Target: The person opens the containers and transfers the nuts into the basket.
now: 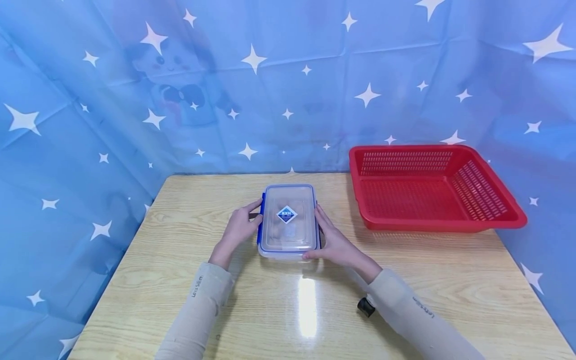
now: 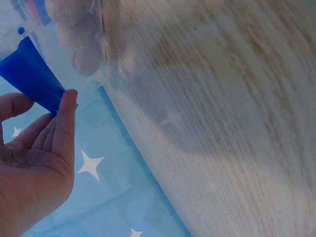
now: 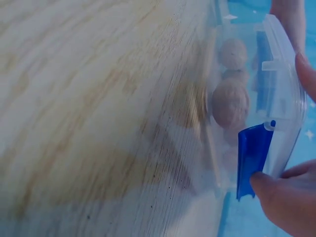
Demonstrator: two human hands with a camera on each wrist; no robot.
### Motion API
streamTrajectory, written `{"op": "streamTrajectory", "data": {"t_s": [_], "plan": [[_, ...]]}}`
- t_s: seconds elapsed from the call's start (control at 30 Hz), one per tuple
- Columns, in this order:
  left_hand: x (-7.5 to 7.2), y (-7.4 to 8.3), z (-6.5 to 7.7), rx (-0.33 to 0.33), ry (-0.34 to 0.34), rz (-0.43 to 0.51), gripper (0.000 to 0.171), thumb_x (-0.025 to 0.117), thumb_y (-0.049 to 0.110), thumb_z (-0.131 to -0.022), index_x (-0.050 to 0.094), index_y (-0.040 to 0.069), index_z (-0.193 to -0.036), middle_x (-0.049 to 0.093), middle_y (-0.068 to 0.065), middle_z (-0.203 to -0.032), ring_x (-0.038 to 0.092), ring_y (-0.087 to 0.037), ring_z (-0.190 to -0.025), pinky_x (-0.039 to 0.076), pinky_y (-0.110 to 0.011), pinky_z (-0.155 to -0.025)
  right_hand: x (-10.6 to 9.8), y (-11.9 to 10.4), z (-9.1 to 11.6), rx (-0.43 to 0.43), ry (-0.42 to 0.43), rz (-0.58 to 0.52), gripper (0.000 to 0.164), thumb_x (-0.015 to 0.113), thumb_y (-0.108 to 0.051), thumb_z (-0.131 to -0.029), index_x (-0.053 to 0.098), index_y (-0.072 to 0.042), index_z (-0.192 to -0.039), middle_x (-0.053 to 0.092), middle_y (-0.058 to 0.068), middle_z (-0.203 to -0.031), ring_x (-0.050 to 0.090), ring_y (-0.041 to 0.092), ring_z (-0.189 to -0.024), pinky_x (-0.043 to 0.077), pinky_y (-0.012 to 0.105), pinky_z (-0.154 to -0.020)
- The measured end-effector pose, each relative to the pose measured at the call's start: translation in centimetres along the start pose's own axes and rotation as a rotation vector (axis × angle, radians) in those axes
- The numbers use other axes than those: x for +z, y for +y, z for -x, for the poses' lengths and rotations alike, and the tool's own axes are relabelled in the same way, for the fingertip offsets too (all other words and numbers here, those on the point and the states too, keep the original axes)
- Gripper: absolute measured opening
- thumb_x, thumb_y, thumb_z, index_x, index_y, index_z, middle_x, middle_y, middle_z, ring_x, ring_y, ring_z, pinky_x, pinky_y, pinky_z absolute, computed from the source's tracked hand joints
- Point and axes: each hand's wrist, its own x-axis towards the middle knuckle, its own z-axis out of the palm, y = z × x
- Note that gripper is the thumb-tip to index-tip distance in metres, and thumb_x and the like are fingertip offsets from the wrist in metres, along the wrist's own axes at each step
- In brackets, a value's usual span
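A clear plastic food container [image 1: 288, 239] with a blue-edged lid and a blue diamond label [image 1: 286, 214] sits on the table. Several round, brownish, wrinkled things like walnuts [image 3: 230, 102] show through its wall. At its left side, my left hand [image 1: 236, 231] has thumb and index finger about a blue side latch [image 2: 32, 74], which stands out from the wall. My right hand [image 1: 338, 246] grips the right side, thumb by the near corner. One of its fingertips touches the other blue latch [image 3: 253, 153], which also stands away from the wall.
A red perforated plastic basket [image 1: 443, 225] stands at the table's back right, overhanging its right edge. Behind and beside the light wooden table [image 1: 270, 310] hangs a blue cloth [image 1: 306, 95] with white stars. A small black device [image 1: 366, 306] is by the right sleeve.
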Motion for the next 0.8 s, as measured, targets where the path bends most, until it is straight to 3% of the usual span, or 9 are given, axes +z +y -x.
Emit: {"op": "streamTrajectory", "data": {"t_s": [0.13, 0.27, 0.7, 0.8], "plan": [[-0.1, 0.1, 0.0, -0.017, -0.011, 0.034, 0.054, 0.058, 0.016, -0.096, 0.048, 0.013, -0.148, 0.057, -0.016, -0.144, 0.072, -0.03, -0.107, 0.065, -0.034, -0.079, 0.0, 0.1, 0.0, -0.003, -0.002, -0.003, 0.127, 0.089, -0.034, -0.073, 0.001, -0.004, -0.16, -0.006, 0.014, -0.169, 0.004, 0.041, -0.155, 0.016, 0.062, -0.126], [-0.2, 0.5, 0.1, -0.032, -0.016, 0.045, 0.056, 0.057, 0.013, -0.094, 0.046, 0.011, -0.149, 0.053, -0.013, -0.149, 0.074, -0.028, -0.102, 0.065, -0.03, -0.074, 0.0, 0.1, 0.0, -0.003, -0.002, -0.005, 0.128, 0.089, -0.034, -0.073, 0.0, -0.004, -0.16, -0.006, 0.014, -0.169, 0.004, 0.041, -0.155, 0.016, 0.062, -0.126], [0.4, 2.2, 0.0, -0.085, 0.061, -0.083, 0.058, 0.059, 0.007, -0.089, 0.049, 0.007, -0.147, 0.056, -0.015, -0.145, 0.07, -0.021, -0.082, 0.056, -0.024, -0.061, 0.0, -0.1, 0.0, 0.011, -0.01, 0.006, 0.125, 0.088, -0.035, -0.074, 0.003, -0.005, -0.16, -0.007, 0.013, -0.169, 0.004, 0.038, -0.155, 0.016, 0.059, -0.127], [0.6, 2.7, -0.2, -0.097, 0.07, -0.12, 0.058, 0.057, 0.006, -0.09, 0.047, 0.006, -0.148, 0.055, -0.014, -0.147, 0.067, -0.021, -0.085, 0.056, -0.026, -0.065, -0.1, -0.2, 0.0, 0.019, -0.012, 0.011, 0.125, 0.088, -0.036, -0.074, 0.002, -0.007, -0.161, -0.007, 0.011, -0.169, 0.004, 0.037, -0.156, 0.016, 0.058, -0.127]]}}
